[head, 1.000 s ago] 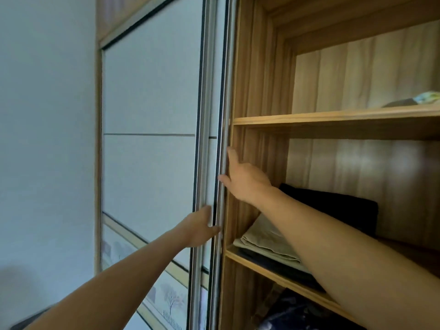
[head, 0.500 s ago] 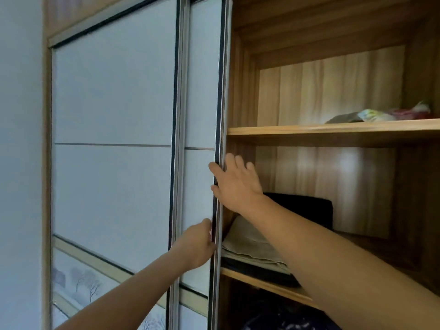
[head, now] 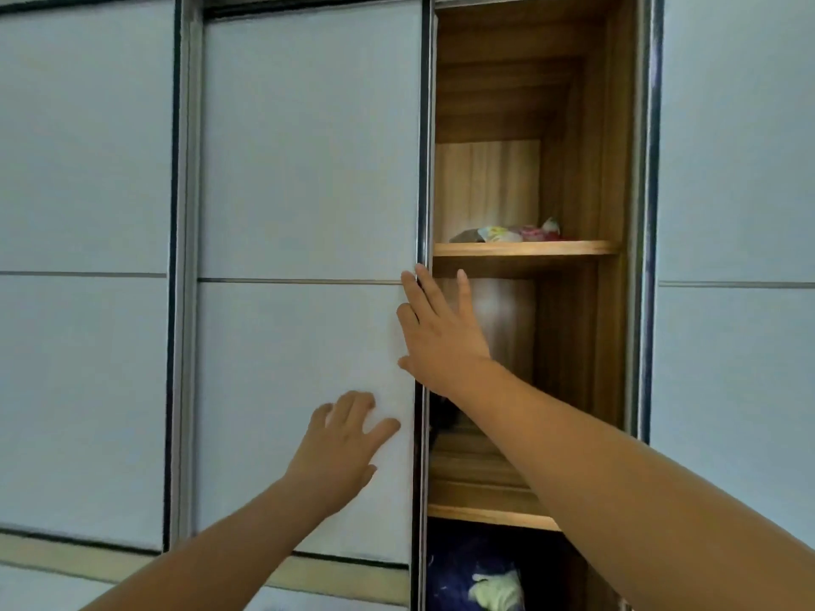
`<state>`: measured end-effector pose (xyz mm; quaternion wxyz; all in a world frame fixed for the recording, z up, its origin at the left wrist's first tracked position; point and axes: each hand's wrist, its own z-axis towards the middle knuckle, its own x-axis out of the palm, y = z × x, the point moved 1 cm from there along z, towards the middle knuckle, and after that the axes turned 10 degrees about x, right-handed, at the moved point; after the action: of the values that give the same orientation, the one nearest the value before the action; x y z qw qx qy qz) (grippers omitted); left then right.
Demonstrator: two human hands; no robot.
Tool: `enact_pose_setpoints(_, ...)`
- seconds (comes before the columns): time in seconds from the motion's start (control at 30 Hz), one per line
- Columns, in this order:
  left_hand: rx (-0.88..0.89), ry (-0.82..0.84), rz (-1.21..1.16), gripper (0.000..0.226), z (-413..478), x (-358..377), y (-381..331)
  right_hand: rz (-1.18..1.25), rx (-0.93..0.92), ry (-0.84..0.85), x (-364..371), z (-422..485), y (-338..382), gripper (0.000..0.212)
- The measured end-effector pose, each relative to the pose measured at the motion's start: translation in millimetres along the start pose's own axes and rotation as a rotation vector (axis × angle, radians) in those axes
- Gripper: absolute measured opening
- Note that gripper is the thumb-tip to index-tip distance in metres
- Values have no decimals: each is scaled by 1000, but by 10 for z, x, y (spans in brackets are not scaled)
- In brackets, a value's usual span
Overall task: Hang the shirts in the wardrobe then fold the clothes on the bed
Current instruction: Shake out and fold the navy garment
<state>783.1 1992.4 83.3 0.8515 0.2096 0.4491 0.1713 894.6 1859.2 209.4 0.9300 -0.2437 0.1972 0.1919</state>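
- Wardrobe [head: 613, 302]: seen front-on. A narrow open bay is exposed between the sliding door [head: 308, 169] at 9 o'clock of the bay and a second pale panel [head: 732, 169] at 3 o'clock.
- Shirts and bed: neither is in view. No hanging rail or hanger can be made out in the open bay; no hung shirt is seen.
- Open bay contents: small coloured items [head: 507, 234] are noted on the upper shelf [head: 520, 248]. Folded cloth on the middle shelf [head: 485, 511] is mostly hidden by the right forearm. Dark blue fabric [head: 467, 575] with a pale patch is seen at the bottom, at 6 o'clock of the bay.
- Right hand [head: 441, 337]: laid open and flat against the door's right edge strip [head: 423, 169], fingers extended toward 12 o'clock. Nothing is held; only the door edge is contacted.
- Left hand [head: 344, 447]: placed at 7 o'clock of the right hand, palm spread on the door face, fingers loosely splayed. Nothing is grasped.
- Progress, judged: the task is taken to be at its opening stage, with the door being handled for access. Hanging of shirts is not evidenced as done; folding on the bed is judged wholly outstanding.
- Direction of door travel cannot be told from this view.
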Motion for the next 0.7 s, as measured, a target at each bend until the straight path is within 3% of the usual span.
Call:
enact_pose_setpoints(0.17,101,-1,63,106,166,-1,-286,-63,73,65,-1,-304,-531,103)
enact_pose_setpoints(0.3,194,-37,99,123,351,51,-494,-149,157,128,38,-547,-866,110)
enact_pose_setpoints(0.5,264,-81,73,130,716,25,-914,-228,229,200,-10,-814,-1303,104)
enact_pose_setpoints(0.7,286,-137,71,127,944,41,-1223,-228,269,234,-47,-921,-1475,76)
